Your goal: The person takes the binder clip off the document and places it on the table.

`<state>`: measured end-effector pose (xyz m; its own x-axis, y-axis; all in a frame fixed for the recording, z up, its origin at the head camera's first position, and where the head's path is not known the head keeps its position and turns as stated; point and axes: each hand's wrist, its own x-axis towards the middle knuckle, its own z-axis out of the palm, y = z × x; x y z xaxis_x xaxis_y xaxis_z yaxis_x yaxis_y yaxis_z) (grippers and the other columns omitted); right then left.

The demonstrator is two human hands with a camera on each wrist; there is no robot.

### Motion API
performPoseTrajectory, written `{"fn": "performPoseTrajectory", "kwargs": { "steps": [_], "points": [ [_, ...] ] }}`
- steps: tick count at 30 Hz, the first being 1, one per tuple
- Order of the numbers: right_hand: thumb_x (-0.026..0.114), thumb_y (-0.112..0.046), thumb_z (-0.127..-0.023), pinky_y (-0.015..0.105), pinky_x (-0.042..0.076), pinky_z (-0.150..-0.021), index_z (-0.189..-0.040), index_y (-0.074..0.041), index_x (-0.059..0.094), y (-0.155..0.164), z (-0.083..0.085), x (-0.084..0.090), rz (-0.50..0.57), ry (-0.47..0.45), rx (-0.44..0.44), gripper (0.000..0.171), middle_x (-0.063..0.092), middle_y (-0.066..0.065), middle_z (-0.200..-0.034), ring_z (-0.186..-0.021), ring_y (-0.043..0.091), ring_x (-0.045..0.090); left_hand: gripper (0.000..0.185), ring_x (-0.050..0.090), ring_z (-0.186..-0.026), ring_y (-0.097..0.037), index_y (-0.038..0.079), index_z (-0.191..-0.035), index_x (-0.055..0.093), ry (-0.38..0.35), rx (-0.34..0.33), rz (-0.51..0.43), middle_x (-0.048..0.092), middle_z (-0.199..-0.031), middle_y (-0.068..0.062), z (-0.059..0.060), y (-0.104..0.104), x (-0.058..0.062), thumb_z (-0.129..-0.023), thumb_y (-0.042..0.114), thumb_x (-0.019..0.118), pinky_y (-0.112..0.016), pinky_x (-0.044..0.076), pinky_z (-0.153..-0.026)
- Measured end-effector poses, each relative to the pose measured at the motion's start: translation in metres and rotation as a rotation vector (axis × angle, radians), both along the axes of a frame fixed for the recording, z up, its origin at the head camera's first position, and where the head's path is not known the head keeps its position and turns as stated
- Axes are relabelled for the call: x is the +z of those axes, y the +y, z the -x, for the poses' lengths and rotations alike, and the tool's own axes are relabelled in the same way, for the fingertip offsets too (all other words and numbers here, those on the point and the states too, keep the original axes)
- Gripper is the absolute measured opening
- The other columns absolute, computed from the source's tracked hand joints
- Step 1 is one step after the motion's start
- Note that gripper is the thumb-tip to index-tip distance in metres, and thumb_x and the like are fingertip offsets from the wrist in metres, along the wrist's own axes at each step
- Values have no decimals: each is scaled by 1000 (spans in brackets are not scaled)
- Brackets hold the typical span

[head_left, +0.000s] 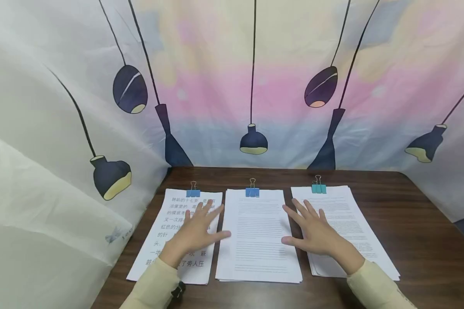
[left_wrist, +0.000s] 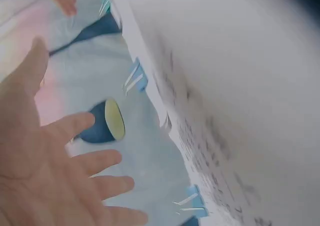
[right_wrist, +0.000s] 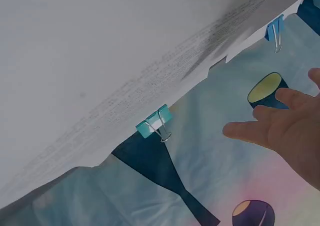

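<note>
Three stacks of printed paper lie side by side on a dark wooden table [head_left: 410, 223]. The left stack [head_left: 170, 240] has a blue binder clip [head_left: 193, 192], the middle stack [head_left: 257, 236] a blue clip [head_left: 252, 190], and the right stack [head_left: 352, 219] a teal clip [head_left: 319, 187]. My left hand [head_left: 199, 231] is spread flat over the left stack, with its thumb reaching the middle stack's edge. My right hand [head_left: 317, 231] is spread over the right stack's left side, thumb pointing at the middle stack. Both hands [left_wrist: 50, 171] [right_wrist: 285, 131] show straight, splayed fingers that hold nothing. Contact with the paper is unclear.
A printed cloth backdrop [head_left: 255, 86] with hanging lamps closes off the back and both sides of the table. White crumpled sheeting [head_left: 42, 223] covers the left. Bare wood shows to the right of the stacks and along the front edge.
</note>
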<state>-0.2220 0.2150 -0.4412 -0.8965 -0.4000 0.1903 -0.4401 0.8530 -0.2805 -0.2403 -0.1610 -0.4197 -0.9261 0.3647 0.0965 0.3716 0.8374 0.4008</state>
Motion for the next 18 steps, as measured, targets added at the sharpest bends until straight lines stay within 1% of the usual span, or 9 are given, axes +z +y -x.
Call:
{"fn": "performPoseTrajectory", "kwargs": {
  "steps": [2,4,6,7,9,12,14,16,18],
  "points": [
    [55,-78,-81,77,10,-106,-156,-32,28,-2,2,3,15,-15,4,92,22,13,-162,-147,46,14,80,28,-145,-38,23,-152,39,34,47,-78,34,-157,-11,13,-12,4,-89,71,50,-64,18,-114],
    [56,-76,-82,76,9,-107,-156,-31,28,-6,6,8,45,-32,18,91,21,13,-162,-148,45,13,70,40,-138,-37,17,-148,44,68,115,-153,45,-150,-13,29,-29,9,-95,62,50,-61,29,-111],
    [56,-75,-82,75,9,-108,-156,-30,28,-13,12,13,70,-47,34,91,20,12,-163,-148,43,11,63,45,-133,-39,12,-145,47,64,198,-205,49,-145,-16,43,-48,16,-99,55,49,-59,33,-109],
    [55,-75,-83,75,10,-108,-156,-30,28,-17,15,14,77,-49,42,90,20,12,-163,-148,43,11,63,45,-132,-41,9,-145,46,47,231,-212,49,-145,-20,50,-57,19,-100,53,47,-60,33,-108],
    [54,-76,-84,74,10,-109,-156,-30,26,-26,21,18,95,-74,56,90,17,10,-164,-149,42,9,66,40,-134,-45,3,-146,42,-37,280,-204,43,-147,-25,62,-71,26,-102,51,45,-61,33,-107],
    [52,-75,-85,72,10,-111,-157,-31,23,-43,33,23,125,-111,84,89,15,8,-164,-150,39,5,70,30,-137,-50,-4,-149,32,-195,312,-204,31,-152,-31,80,-86,35,-102,46,45,-63,30,-109],
    [54,-73,-86,71,11,-111,-157,-31,23,-55,44,28,153,-146,105,89,14,7,-165,-151,37,4,71,22,-140,-51,-7,-151,24,-274,332,-231,22,-154,-33,93,-92,36,-103,41,45,-63,26,-111],
    [55,-72,-86,68,14,-113,-157,-29,24,-69,56,33,176,-174,132,88,14,5,-165,-151,34,5,71,17,-142,-52,-8,-152,17,-294,355,-275,16,-156,-34,108,-97,31,-103,34,45,-63,22,-113],
    [56,-70,-87,65,18,-114,-157,-28,24,-84,69,37,201,-210,147,88,15,3,-165,-152,30,7,71,14,-143,-52,-7,-153,12,-268,383,-305,13,-156,-35,122,-99,20,-102,31,45,-63,19,-113]
  ]
}}
